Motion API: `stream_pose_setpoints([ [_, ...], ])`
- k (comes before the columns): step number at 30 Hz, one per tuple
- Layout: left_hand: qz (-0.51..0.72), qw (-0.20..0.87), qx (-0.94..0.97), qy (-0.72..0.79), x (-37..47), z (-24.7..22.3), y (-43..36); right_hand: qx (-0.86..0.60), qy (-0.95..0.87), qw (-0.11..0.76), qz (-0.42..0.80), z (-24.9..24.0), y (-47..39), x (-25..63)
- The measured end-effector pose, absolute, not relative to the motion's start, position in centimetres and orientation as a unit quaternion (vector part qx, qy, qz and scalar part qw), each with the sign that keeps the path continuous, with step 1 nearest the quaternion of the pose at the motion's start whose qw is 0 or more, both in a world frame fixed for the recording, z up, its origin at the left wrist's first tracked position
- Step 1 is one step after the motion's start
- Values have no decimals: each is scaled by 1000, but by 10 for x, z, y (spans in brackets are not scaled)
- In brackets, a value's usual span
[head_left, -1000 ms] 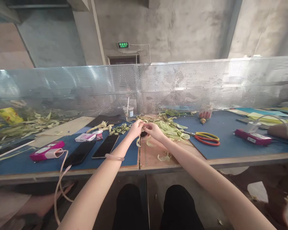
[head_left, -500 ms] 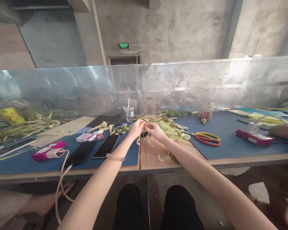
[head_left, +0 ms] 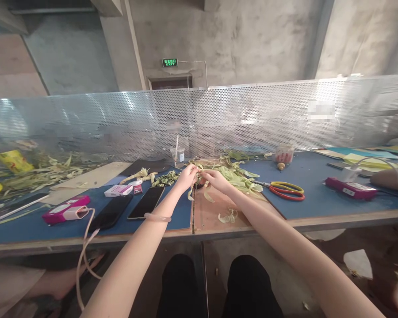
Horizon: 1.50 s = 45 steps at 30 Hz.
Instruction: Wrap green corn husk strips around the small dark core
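Note:
My left hand (head_left: 188, 177) and my right hand (head_left: 213, 180) meet over the table's middle, fingertips pinched close together. What lies between the fingers is too small to make out; pale green strips hang just below them. Beside my right hand spreads a heap of pale green leaves (head_left: 234, 176). A loose curled strip (head_left: 228, 216) lies on the brown board (head_left: 207, 221) under my right forearm. Left of my left hand sits a small pile of dark green curled pieces (head_left: 166, 178).
Red-and-yellow-handled scissors (head_left: 287, 191) lie to the right, near a jar (head_left: 284, 154). Phones (head_left: 146, 203), a pink-and-white box (head_left: 118, 190) and a magenta power strip (head_left: 66, 209) with a cable occupy the left. A perforated metal screen (head_left: 225, 119) stands behind. Another person's arm (head_left: 389, 179) rests at right.
My hands stay together; my right hand's fingers now lie a little flatter and slightly to the left. The view has shifted slightly.

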<state>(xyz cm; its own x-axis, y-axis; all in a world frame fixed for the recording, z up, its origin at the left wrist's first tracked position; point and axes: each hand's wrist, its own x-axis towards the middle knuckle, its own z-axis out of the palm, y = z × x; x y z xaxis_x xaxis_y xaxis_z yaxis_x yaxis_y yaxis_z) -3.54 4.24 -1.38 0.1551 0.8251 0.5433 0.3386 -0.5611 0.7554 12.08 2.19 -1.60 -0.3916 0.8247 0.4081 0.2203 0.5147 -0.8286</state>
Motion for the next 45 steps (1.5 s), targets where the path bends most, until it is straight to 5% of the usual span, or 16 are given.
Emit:
stream_pose_setpoints([
  [11, 459, 298, 722, 424, -39, -9, 40, -334, -761, 388, 398, -25, 33, 123],
  [28, 389, 370, 724, 433, -38, -11, 38, -429, -769, 396, 260, -27, 37, 128],
  [40, 434, 224, 720, 493, -33, 14, 17, -446, -787, 376, 202, -30, 40, 128],
  [45, 425, 188, 730, 501, -34, 26, -57, -456, -784, 371, 200, -27, 44, 133],
])
